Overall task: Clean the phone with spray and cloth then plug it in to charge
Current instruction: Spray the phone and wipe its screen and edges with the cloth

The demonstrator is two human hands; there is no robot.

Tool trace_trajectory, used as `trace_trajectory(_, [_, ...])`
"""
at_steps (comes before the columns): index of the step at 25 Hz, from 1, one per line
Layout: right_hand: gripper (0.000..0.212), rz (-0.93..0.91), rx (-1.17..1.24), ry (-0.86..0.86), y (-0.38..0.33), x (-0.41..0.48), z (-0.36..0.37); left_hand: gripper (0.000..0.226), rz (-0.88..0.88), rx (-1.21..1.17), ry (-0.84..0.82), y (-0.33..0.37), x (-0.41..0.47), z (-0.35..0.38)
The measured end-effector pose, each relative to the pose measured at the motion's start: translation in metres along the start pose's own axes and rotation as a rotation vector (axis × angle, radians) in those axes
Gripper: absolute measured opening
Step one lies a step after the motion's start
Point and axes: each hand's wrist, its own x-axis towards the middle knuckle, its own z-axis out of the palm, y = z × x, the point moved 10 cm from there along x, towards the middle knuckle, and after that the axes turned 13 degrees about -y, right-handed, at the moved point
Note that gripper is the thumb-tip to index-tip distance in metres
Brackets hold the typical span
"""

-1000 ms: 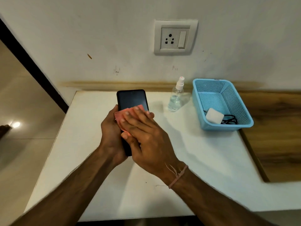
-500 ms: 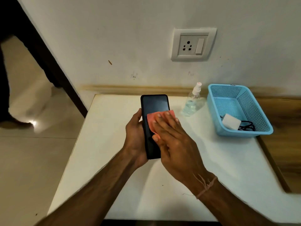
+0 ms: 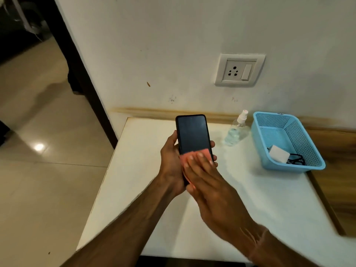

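Note:
My left hand (image 3: 170,162) grips a black phone (image 3: 192,134) from behind, screen up, above the white table (image 3: 250,218). My right hand (image 3: 210,185) lies flat with straight fingers on a pink cloth (image 3: 185,159), pressing it on the lower half of the screen. A clear spray bottle (image 3: 236,130) with a white nozzle stands at the back of the table. A white charger block (image 3: 279,156) and black cable (image 3: 296,160) lie in a blue basket (image 3: 310,143). A wall socket (image 3: 239,70) with a switch sits above the table.
The blue basket stands at the table's right rear, beside a wooden surface (image 3: 339,170). To the left the table edge drops to a tiled floor (image 3: 48,151), with a dark door frame (image 3: 81,70) behind.
My right hand has slid the pink cloth down the screen toward the phone's lower end. The camera has swung left, so everything sits further right in view.

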Motion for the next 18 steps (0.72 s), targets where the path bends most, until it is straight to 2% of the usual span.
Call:
trace_trajectory(3, [0.048,-0.059,-0.122,-0.004,-0.001,-0.027,0.001,0.077,-0.001,-0.022,0.005,0.002,-0.001,-0.001])
trace_trajectory(8, [0.049,0.14,0.006,0.028,0.03,0.066,-0.035,0.063,-0.03,0.137,0.119,0.001,-0.01,-0.003])
trace_trajectory(10, [0.049,0.147,0.04,0.029,0.032,0.089,-0.038,0.061,-0.033,0.122,0.125,-0.001,-0.011,-0.002])
trace_trajectory(14, [0.049,0.057,0.039,0.004,0.007,0.034,-0.013,0.074,-0.007,0.003,0.033,0.002,-0.005,-0.001])
trace_trajectory(18, [0.052,-0.02,-0.176,-0.052,-0.011,-0.033,0.015,0.076,-0.024,-0.083,-0.046,-0.001,-0.004,0.004])
